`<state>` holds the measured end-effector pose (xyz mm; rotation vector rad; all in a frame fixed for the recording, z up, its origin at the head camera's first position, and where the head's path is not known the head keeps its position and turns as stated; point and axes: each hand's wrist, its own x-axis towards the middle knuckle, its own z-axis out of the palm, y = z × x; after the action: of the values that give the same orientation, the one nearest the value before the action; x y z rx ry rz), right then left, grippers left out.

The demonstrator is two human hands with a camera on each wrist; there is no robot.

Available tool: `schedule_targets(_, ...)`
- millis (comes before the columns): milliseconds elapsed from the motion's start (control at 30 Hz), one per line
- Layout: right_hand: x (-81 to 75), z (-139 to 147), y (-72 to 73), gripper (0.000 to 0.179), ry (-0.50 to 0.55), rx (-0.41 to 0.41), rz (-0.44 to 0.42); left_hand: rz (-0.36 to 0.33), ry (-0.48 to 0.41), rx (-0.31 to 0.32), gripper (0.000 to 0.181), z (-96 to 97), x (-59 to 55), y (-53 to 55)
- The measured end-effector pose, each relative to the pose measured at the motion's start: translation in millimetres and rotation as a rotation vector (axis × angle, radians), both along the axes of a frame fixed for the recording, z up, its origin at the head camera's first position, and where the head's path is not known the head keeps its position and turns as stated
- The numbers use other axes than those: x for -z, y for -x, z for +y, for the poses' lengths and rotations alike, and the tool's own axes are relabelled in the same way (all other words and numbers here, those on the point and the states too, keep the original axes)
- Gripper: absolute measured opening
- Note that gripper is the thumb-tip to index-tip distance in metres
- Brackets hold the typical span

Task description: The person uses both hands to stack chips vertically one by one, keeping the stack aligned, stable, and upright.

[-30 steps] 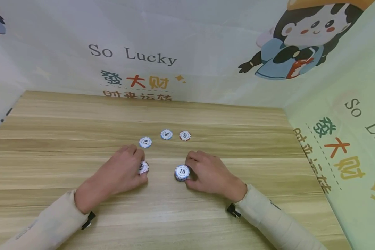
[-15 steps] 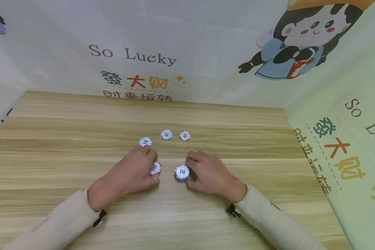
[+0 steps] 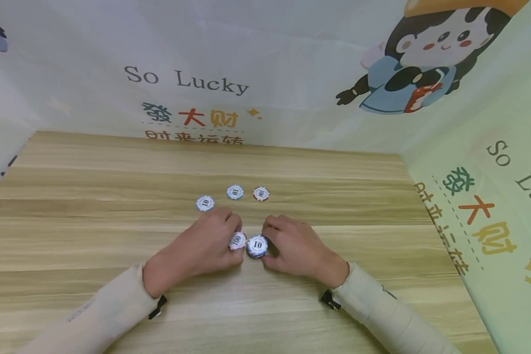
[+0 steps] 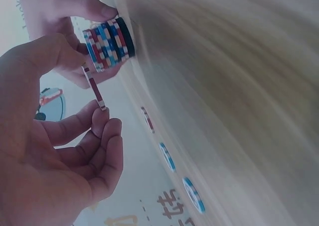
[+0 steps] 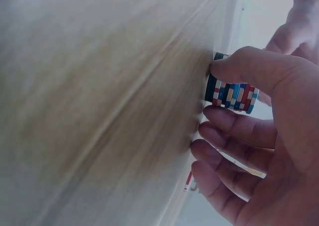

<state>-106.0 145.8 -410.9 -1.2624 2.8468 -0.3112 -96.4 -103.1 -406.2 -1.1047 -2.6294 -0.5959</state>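
Observation:
My left hand (image 3: 199, 243) pinches a red-edged white poker chip (image 3: 237, 241) marked 100 between thumb and fingertip; in the left wrist view this chip (image 4: 93, 88) is held edge-on. Just right of it stands a stack of poker chips (image 3: 257, 246), a blue-edged 10 on top. Red, blue and dark edges alternate down the stack (image 5: 233, 95) in the right wrist view. Thumb and fingers of my right hand (image 3: 296, 248) hold the stack low, against the table. From above, the held chip's edge meets or nearly meets the stack; the left wrist view shows it near the top.
Beyond the hands, two blue-edged chips (image 3: 205, 203) (image 3: 235, 191) and one red-edged chip (image 3: 261, 193) lie flat on the wooden table (image 3: 93, 206). A printed white cloth (image 3: 292, 98) rises along the table's back and sides.
My left hand has slid right with the 100 chip, from a clear gap to right beside the stack. The right hand and stack stay in place.

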Motion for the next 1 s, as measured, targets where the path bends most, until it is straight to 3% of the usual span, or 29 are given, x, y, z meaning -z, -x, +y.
schedule_targets(367,-1.0,0,-0.6,0.035,0.002,-0.007,0.012,-0.025,0.033,0.046,0.025,20.4,-2.1,0.0)
schedule_targets(833,0.1,1,-1.1,0.039,0.001,-0.011,0.04,-0.014,0.028,0.042,0.027,30.3,3.6,-1.4)
schedule_targets(1000,0.9,1,-0.4,0.043,-0.008,-0.008,0.043,-0.01,0.049,0.035,0.041,29.0,3.8,-1.7)
